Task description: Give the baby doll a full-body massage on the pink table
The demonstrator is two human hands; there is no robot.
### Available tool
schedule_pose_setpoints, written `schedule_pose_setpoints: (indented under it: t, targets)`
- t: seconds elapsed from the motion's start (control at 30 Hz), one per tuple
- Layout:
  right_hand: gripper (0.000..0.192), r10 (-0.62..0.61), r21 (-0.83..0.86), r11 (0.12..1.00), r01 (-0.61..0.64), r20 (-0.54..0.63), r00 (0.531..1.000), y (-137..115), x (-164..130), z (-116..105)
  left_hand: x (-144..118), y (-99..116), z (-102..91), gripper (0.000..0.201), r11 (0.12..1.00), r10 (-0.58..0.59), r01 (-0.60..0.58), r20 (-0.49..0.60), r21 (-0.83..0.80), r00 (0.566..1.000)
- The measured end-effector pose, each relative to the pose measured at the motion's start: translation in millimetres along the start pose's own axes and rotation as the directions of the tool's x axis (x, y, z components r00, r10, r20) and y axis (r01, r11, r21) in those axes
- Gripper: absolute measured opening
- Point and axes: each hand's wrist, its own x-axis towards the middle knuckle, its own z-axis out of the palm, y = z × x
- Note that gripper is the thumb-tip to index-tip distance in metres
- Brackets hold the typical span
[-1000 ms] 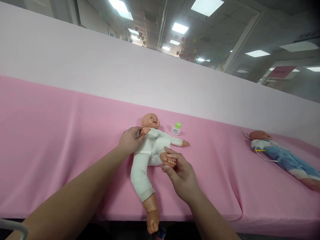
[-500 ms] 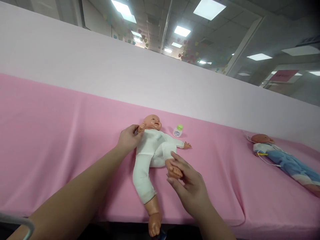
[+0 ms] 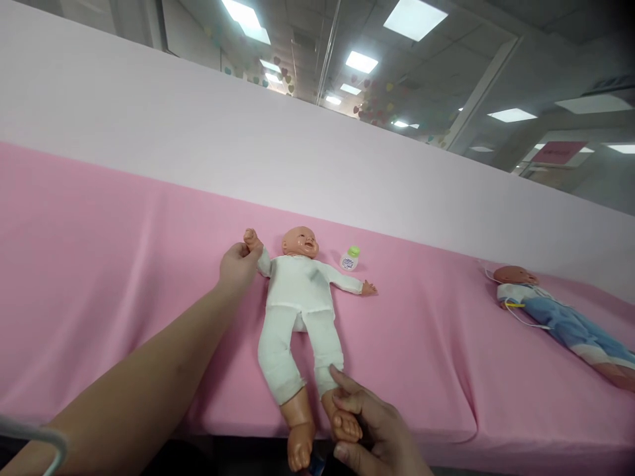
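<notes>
A baby doll in a white suit [image 3: 296, 304] lies on its back on the pink sheet [image 3: 99, 277], head toward the wall. My left hand [image 3: 237, 266] grips the doll's raised wrist, stretched out to the upper left. My right hand [image 3: 370, 433] holds the doll's foot at the near edge of the sheet, with that leg straight. The doll's other leg lies beside it, and its other arm points right.
A small white bottle with a green cap [image 3: 350, 258] stands right of the doll's head. A second doll in blue clothes [image 3: 555, 314] lies at the far right. A pale wall [image 3: 248, 145] runs behind the sheet. A grey rail [image 3: 30, 439] shows at bottom left.
My right hand has drawn the doll's bent leg down straight toward the near edge. My left hand has moved the doll's arm from its chest out to the upper left.
</notes>
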Motion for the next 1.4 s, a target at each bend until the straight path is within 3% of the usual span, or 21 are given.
schedule_pose_setpoints:
  t: [0.13, 0.27, 0.47, 0.57, 0.7, 0.9, 1.0, 1.1, 1.23, 1.33, 1.4]
  targets:
    - [0.045, 0.054, 0.028, 0.998, -0.052, -0.08, 0.995, 5, -3, 5, -21, 11, 7.4, 0.034, 0.973, 0.173, -0.186, 0.1, 0.139, 0.98]
    - [0.04, 0.161, 0.111, 0.984, -0.142, -0.181, 0.97, 5, 4, 9, -31, 9, 17.7, 0.027, 0.851, 0.338, -0.412, 0.26, 0.326, 0.905]
    - [0.033, 0.176, 0.101, 0.983, -0.155, -0.25, 0.952, -6, 55, -1, -33, 2, 25.5, 0.029, 0.649, 0.441, -0.608, 0.426, 0.457, 0.79]
    - [0.026, 0.152, 0.078, 0.988, -0.135, -0.272, 0.95, -6, 87, -2, -38, 4, 25.8, 0.024, 0.594, 0.446, -0.633, 0.452, 0.496, 0.773]
    - [0.019, 0.123, 0.074, 0.992, -0.106, -0.292, 0.948, 3, 117, 8, -42, 7, 25.1, 0.021, 0.593, 0.429, -0.626, 0.46, 0.506, 0.778]
    - [0.027, 0.142, 0.035, 0.99, -0.138, -0.333, 0.932, 7, 116, 21, -38, 3, 26.7, 0.024, 0.599, 0.451, -0.628, 0.439, 0.497, 0.777]
    - [0.029, 0.141, 0.053, 0.99, -0.13, -0.339, 0.93, -1, 97, 19, -32, 6, 22.1, 0.026, 0.655, 0.441, -0.577, 0.374, 0.488, 0.816]
    - [0.032, 0.146, 0.049, 0.989, -0.138, -0.303, 0.942, -11, 70, 13, -21, 10, 10.7, 0.028, 0.785, 0.375, -0.433, 0.215, 0.444, 0.902]
    - [0.031, 0.113, 0.024, 0.994, -0.111, -0.246, 0.963, -16, 32, 8, 2, 1, -3.2, 0.031, 0.962, 0.119, -0.115, -0.001, 0.249, 0.993]
    - [0.038, 0.031, -0.008, 0.999, -0.033, -0.203, 0.979, -10, 13, 10, 23, -17, -6.6, 0.023, 0.988, -0.142, 0.147, -0.089, 0.05, 0.986]
    - [0.041, -0.002, -0.028, 1.0, -0.003, -0.183, 0.983, -4, 7, 12, 34, -27, -6.5, 0.02, 0.971, -0.237, 0.232, -0.116, -0.06, 0.964]
